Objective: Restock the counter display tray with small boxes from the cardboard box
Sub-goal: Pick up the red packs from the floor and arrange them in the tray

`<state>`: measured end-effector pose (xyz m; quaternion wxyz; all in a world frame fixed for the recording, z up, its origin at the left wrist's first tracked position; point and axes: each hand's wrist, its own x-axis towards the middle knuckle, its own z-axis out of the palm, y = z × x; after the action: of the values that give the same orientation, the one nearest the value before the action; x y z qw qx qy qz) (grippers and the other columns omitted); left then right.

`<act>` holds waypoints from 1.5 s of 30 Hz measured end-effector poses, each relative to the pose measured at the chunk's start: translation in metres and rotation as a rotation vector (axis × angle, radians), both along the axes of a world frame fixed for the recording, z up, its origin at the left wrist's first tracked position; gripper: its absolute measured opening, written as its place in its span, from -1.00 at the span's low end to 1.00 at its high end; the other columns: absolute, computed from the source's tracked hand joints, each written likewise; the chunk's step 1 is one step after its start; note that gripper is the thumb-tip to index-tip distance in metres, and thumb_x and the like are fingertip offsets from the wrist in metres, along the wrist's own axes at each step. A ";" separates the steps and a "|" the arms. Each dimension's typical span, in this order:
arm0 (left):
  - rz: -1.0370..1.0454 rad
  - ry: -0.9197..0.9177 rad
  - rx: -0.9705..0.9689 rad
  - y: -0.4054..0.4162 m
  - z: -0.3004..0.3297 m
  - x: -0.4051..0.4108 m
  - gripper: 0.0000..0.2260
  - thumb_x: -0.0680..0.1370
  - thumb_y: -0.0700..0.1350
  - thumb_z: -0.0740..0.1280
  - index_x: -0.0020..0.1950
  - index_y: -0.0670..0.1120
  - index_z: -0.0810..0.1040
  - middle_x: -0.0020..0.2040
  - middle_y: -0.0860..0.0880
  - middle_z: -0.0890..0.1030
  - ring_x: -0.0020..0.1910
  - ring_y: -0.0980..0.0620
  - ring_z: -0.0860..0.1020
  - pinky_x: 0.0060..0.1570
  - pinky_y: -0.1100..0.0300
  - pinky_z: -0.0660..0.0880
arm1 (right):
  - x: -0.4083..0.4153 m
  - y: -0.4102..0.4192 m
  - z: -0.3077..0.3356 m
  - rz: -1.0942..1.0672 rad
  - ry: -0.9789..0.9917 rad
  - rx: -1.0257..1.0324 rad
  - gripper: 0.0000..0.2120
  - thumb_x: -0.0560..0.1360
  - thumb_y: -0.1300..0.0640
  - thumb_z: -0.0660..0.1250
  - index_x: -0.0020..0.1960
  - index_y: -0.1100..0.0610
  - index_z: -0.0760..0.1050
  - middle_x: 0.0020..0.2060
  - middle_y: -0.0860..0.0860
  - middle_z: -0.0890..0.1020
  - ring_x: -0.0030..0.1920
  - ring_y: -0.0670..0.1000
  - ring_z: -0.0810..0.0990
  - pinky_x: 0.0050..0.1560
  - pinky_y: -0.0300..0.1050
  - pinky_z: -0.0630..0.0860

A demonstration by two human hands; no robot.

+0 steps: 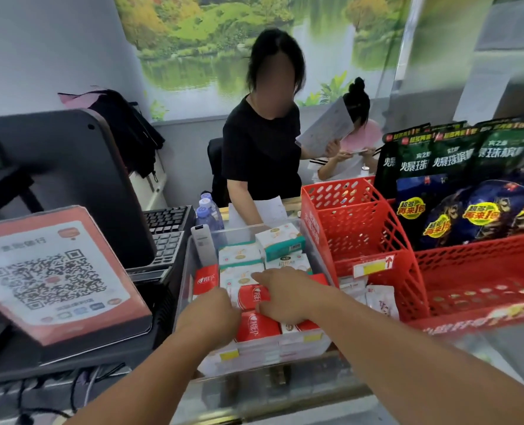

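Observation:
A clear plastic display tray (285, 348) stands on the counter, holding several small red boxes and white-and-green boxes. Both my hands reach into it. My left hand (211, 311) and my right hand (282, 296) grip a small red box (253, 297) from either side, in the middle of the tray. Another red box (256, 328) lies just in front of it, and a white-and-green box (280, 240) sits tilted at the tray's back. The cardboard box is not in view.
A red perforated basket (361, 228) with dark snack bags (475, 210) stands right of the tray. A QR-code stand (55, 277), monitor (70, 179) and keyboard (165, 222) are on the left. Water bottles (207, 213) sit behind. Two people are behind the counter.

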<state>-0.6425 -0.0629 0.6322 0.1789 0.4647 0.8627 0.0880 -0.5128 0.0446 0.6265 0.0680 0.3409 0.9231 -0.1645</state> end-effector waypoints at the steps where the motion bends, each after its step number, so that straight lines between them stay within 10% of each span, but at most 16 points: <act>1: -0.011 0.032 0.011 0.002 0.002 0.000 -0.85 0.51 -0.08 0.19 0.01 -0.04 0.51 0.03 -0.03 0.63 -0.10 -0.04 0.57 -0.08 0.08 0.52 | 0.004 -0.001 0.000 -0.017 0.027 0.014 -0.36 0.55 -0.15 0.24 0.57 -0.03 0.17 0.49 0.02 0.35 0.44 0.16 0.32 0.41 0.18 0.30; 6: -0.087 0.081 0.352 0.014 0.015 0.004 -0.64 0.52 -0.09 0.21 0.32 0.00 0.46 0.23 -0.02 0.56 0.13 -0.07 0.56 0.02 0.02 0.52 | 0.024 -0.009 0.005 -0.228 0.258 0.050 -0.50 0.56 -0.06 0.27 0.48 -0.05 0.37 0.44 -0.04 0.43 0.42 0.07 0.38 0.39 0.08 0.38; 18: -0.693 -0.283 0.740 -0.058 0.005 0.020 -0.84 0.54 -0.19 0.26 0.04 0.02 0.55 -0.17 0.15 0.45 -0.18 0.13 0.41 -0.18 0.18 0.33 | 0.027 -0.122 -0.022 -0.831 0.600 0.524 -0.75 0.47 0.12 0.29 0.08 0.11 0.65 -0.01 0.03 0.66 0.04 0.12 0.58 0.08 0.07 0.47; 31: -0.866 -0.253 0.206 -0.103 -0.099 0.055 -0.82 0.56 -0.12 0.22 0.09 0.03 0.57 -0.06 0.12 0.56 -0.13 0.12 0.50 -0.14 0.21 0.46 | 0.086 -0.203 -0.106 -1.022 0.547 0.483 -0.82 0.47 0.13 0.26 -0.04 0.09 0.64 -0.14 -0.02 0.65 -0.16 0.04 0.56 -0.16 -0.02 0.54; 45: -0.862 -0.092 -0.385 -0.110 -0.453 0.017 -0.75 0.62 0.02 0.18 0.21 0.00 0.53 0.20 0.00 0.61 0.16 -0.03 0.56 0.09 0.21 0.42 | 0.087 -0.248 -0.426 -1.271 0.373 0.034 -0.69 0.56 0.08 0.24 0.27 -0.02 0.58 0.11 -0.07 0.64 0.09 0.02 0.60 0.03 -0.14 0.48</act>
<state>-0.6258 -0.1727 0.1792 0.3201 0.7344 0.5830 -0.1354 -0.4260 -0.2038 0.2004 -0.2087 0.7861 0.5409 -0.2140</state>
